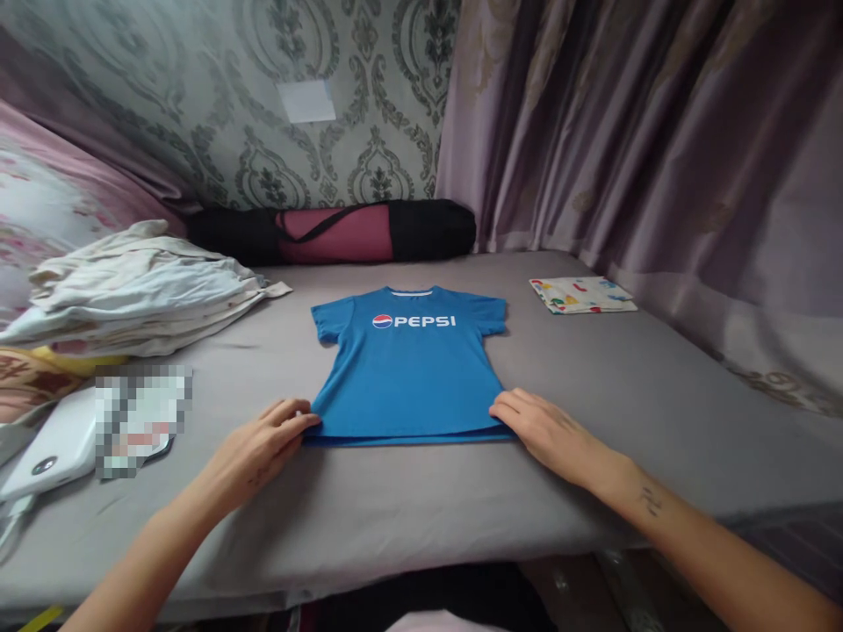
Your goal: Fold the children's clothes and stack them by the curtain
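Observation:
A blue T-shirt (408,377) with white PEPSI lettering lies spread flat, front side up, its collar away from me and its hem toward me. At the hem's left corner, my left hand (280,430) has its fingers closed on the cloth edge. My right hand (533,430) pinches the hem's right corner in the same way, fingertips on top and the thumb hidden. Between the two hands the front and back layers of the hem show as slightly parted edges.
A folded patterned cloth (583,296) lies at the right. Piled clothes (138,285) are on the left, with a white device on a cable (59,439) nearer me. A black and maroon long bag (335,234) rests against the wall. Purple curtains (593,132) hang at the right.

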A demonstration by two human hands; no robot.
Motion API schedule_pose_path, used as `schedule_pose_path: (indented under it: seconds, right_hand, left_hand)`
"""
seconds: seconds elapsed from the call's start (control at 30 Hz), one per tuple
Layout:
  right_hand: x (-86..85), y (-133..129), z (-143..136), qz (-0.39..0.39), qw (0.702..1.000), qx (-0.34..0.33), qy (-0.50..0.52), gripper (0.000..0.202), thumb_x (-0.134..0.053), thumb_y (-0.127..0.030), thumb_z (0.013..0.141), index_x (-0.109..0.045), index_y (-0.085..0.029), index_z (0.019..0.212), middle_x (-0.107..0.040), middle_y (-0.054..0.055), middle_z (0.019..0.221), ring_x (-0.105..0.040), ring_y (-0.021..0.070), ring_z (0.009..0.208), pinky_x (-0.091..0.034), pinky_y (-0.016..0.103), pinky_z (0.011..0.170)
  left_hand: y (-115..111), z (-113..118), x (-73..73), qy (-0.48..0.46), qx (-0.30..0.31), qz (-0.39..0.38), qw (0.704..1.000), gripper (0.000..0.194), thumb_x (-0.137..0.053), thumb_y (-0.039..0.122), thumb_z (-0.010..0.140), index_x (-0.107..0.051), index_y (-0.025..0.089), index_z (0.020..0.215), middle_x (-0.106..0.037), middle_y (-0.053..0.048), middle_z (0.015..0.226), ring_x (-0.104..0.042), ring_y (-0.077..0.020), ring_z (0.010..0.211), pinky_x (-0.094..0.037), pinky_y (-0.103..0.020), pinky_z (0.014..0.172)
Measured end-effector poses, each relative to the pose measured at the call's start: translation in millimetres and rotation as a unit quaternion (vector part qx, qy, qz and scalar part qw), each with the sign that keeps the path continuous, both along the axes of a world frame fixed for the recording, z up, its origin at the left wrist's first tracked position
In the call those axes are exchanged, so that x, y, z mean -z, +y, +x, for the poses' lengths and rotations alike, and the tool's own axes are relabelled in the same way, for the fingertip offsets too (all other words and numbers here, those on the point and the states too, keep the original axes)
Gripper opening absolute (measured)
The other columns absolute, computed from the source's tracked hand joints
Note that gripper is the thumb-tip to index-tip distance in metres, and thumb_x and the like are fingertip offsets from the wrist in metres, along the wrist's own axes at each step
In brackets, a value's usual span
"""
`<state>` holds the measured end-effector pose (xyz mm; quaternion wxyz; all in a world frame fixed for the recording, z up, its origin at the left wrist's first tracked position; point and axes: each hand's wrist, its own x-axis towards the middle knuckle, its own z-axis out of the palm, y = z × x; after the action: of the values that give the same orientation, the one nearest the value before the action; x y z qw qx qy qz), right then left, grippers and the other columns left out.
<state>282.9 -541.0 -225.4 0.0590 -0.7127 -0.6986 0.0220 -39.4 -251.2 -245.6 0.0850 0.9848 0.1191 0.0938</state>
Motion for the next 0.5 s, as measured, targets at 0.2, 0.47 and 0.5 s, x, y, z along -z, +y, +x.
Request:
schedule_pose_path:
  seconds: [0.2, 0.47, 0.5]
  right_hand:
    - [-4.1, -3.4, 4.6, -0.019, 0.999, 0.006, 0.026, 0.033, -0.037, 0.003, 0.087, -0.056, -0.021, 0.098, -0.058, 0.003, 0.099, -0.052, 0.0181, 0.086, -0.044, 0.032, 0.076]
    - [-4.5, -1.4, 7.7, -0.025, 0.997, -0.009, 0.078, 0.032, -0.035, -0.001, 0.09, -0.058, -0.022, 0.097, -0.06, 0.002, 0.094, -0.053, 0.0173, 0.085, -0.043, 0.031, 0.077]
    - [-5.6, -1.8, 7.5, -0.023, 0.996, -0.008, 0.087, 0.033, -0.034, -0.001, 0.091, -0.058, -0.022, 0.098, -0.06, 0.002, 0.094, -0.053, 0.0173, 0.086, -0.043, 0.031, 0.078]
  left_hand:
    - [0.5, 5.6, -7.9, 0.001, 0.075, -0.06, 0.995, 0.029, -0.037, 0.02, 0.096, -0.062, 0.022, 0.111, -0.065, -0.007, 0.113, -0.056, -0.019, 0.111, -0.048, -0.028, 0.092]
    - [0.4, -0.8, -4.9, 0.028, 0.014, -0.127, 0.991, 0.038, -0.031, 0.022, 0.097, -0.061, 0.024, 0.12, -0.062, -0.007, 0.12, -0.062, -0.018, 0.105, -0.049, -0.026, 0.089]
    - [-0.2, -0.8, -5.1, 0.03, 0.009, -0.13, 0.991, 0.039, -0.031, 0.022, 0.096, -0.061, 0.025, 0.121, -0.061, -0.007, 0.121, -0.061, -0.0184, 0.106, -0.049, -0.026, 0.089]
